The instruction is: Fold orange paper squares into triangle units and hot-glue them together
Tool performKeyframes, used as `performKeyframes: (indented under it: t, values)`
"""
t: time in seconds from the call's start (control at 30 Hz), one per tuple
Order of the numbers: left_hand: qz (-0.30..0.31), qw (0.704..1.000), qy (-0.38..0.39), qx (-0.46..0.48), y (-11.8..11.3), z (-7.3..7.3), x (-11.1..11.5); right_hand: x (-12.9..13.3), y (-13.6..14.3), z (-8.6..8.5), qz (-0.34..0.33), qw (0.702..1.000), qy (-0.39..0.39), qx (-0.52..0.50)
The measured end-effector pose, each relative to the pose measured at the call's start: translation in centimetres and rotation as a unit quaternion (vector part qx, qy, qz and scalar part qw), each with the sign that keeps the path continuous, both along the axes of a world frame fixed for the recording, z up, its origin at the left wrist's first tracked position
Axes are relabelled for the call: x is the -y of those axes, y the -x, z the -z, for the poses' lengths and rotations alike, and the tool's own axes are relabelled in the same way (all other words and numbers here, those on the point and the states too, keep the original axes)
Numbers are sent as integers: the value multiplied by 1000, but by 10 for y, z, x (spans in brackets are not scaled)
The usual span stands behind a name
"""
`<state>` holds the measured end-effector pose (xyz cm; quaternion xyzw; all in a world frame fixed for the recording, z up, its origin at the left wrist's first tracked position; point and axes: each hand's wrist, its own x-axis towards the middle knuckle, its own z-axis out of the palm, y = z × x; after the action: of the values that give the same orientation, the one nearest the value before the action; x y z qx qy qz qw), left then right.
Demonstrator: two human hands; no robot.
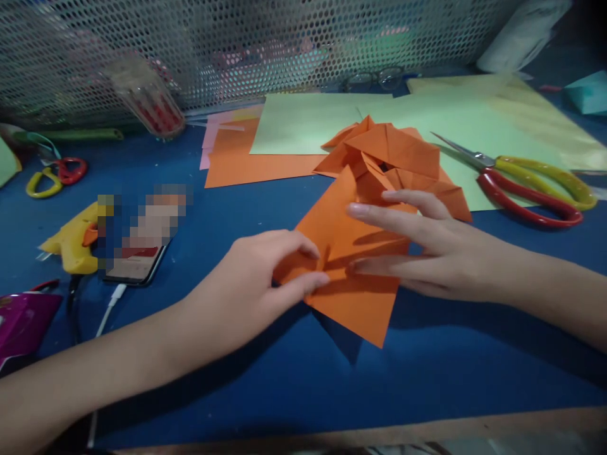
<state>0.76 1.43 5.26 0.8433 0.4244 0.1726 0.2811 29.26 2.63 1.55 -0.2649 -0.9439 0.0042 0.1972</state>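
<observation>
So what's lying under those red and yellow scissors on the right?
The red-and-yellow-handled scissors rest on a pale green paper sheet, which lies on the blue table. Whatever the sheet covers is hidden.

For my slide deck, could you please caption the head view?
Left hand pinches and right hand presses an orange paper sheet on a blue table.
</observation>
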Motion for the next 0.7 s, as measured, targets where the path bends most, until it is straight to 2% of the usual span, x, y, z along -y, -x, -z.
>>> performKeyframes:
  t: [0.07,0.13,0.23,0.33,0.4,0.47,0.53,0.6,0.63,0.7]
  values:
    - [-24,999,20,-10,0,1,-4,0,1,3,-68,997,-38,-10]
    - [-24,999,27,-13,1,0,-5,-1,2,4,-132,991,-26,-22]
    - [-22,999,46,-6,6,-2,-5,-4,6,4,-171,983,51,-36]
    - [-19,998,48,-24,10,-2,-7,-5,9,4,-164,973,147,-62]
    - [4,998,-15,-59,11,0,-8,-4,12,4,-129,967,201,-88]
    - [26,985,-130,-107,10,4,-5,-2,15,3,-81,966,221,-106]
    - [35,956,-251,-147,6,8,3,0,19,2,-44,965,232,-109]
    - [45,928,-337,-154,1,12,17,2,22,0,-14,962,250,-110]
    - [62,918,-367,-136,-2,15,26,2,24,0,1,960,258,-111]
    - [81,916,-379,-102,-8,21,44,3,26,1,32,955,273,-115]
